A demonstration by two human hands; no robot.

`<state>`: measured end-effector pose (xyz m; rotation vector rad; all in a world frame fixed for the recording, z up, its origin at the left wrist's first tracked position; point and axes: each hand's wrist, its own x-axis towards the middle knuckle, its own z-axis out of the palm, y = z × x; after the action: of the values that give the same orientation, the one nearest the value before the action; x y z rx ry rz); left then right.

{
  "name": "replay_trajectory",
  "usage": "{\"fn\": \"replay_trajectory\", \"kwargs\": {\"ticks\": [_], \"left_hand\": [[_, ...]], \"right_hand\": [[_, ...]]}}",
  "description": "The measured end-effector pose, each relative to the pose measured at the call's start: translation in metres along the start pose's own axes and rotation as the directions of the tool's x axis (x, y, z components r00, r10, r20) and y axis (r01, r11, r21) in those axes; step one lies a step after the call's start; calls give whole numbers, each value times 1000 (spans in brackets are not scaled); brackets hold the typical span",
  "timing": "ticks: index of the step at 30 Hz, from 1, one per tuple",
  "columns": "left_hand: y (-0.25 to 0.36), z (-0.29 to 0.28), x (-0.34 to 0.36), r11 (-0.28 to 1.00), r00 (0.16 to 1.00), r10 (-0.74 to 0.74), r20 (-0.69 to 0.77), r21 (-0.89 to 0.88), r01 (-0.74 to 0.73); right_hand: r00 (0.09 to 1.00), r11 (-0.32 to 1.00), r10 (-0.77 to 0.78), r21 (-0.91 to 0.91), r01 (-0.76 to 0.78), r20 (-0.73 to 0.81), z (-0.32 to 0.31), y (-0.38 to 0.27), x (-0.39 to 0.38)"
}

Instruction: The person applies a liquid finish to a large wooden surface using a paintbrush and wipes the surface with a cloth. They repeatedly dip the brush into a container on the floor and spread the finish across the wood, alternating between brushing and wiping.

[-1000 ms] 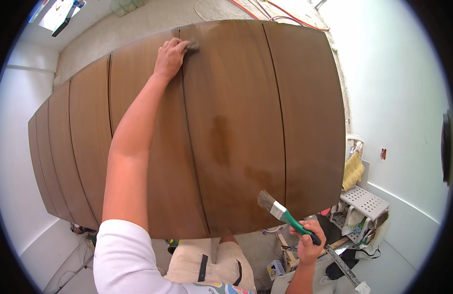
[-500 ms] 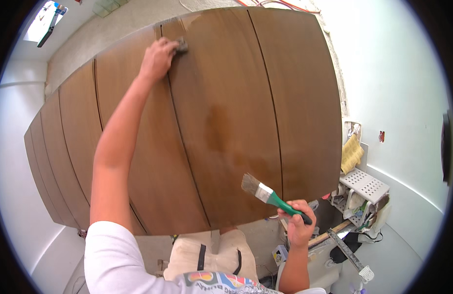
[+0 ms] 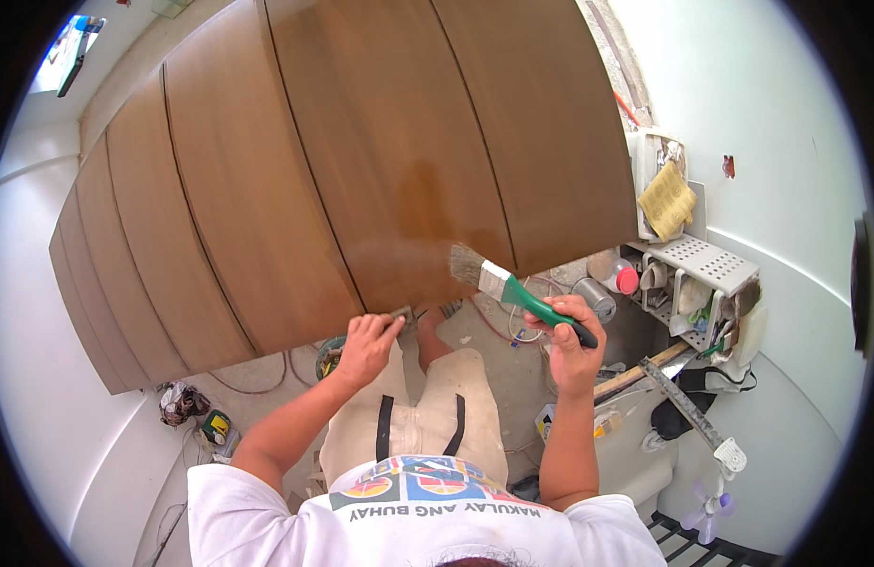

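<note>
My left hand (image 3: 371, 345) is closed on a small grey pad (image 3: 399, 316) at the near edge of a long brown wooden panel (image 3: 380, 132), which has several dark grooves running from the far side to the near side. A darker, orange-brown patch marks its middle right. My right hand (image 3: 574, 345) grips a paintbrush (image 3: 536, 304) with a green and black handle, metal ferrule and brownish bristles. The bristles are raised in front of the panel's near edge; whether they touch it I cannot tell.
At right stand a perforated plastic rack (image 3: 701, 260), a yellow sheet (image 3: 666, 198), a jar with a red lid (image 3: 614, 274) and a metal can (image 3: 596, 300). A metal bar (image 3: 683, 411) lies below them. Cords (image 3: 257, 373) and a bucket (image 3: 330, 354) are on the floor. White walls border both sides.
My left hand has come down from the panel's far edge to its near edge with the pad. My right hand and brush appear higher in view, and the panel has shifted upward in the picture.
</note>
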<state>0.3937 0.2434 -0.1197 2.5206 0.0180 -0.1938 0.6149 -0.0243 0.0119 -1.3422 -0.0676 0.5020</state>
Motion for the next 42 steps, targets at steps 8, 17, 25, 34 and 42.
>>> {"fn": "replay_trajectory", "kwargs": {"ticks": [8,17,25,34,42], "left_hand": [[-17,-11,43,994,946,-75,-317,54,97],[19,3,-1,994,995,96,34,-45,-94],[-109,-85,163,972,971,161,-174,197,-126],[-321,-225,398,906,849,143,-509,413,95],[-433,-320,531,844,794,30,-607,441,305]], "right_hand": [[997,997,-69,-32,68,-35,-42,-14,-57],[997,1000,-3,-21,1,-79,-40,-9,-61],[992,996,60,-52,-66,-113,-1,0,13],[991,995,90,-42,-95,-102,54,8,103],[986,988,123,-79,-132,-109,68,16,135]]}}
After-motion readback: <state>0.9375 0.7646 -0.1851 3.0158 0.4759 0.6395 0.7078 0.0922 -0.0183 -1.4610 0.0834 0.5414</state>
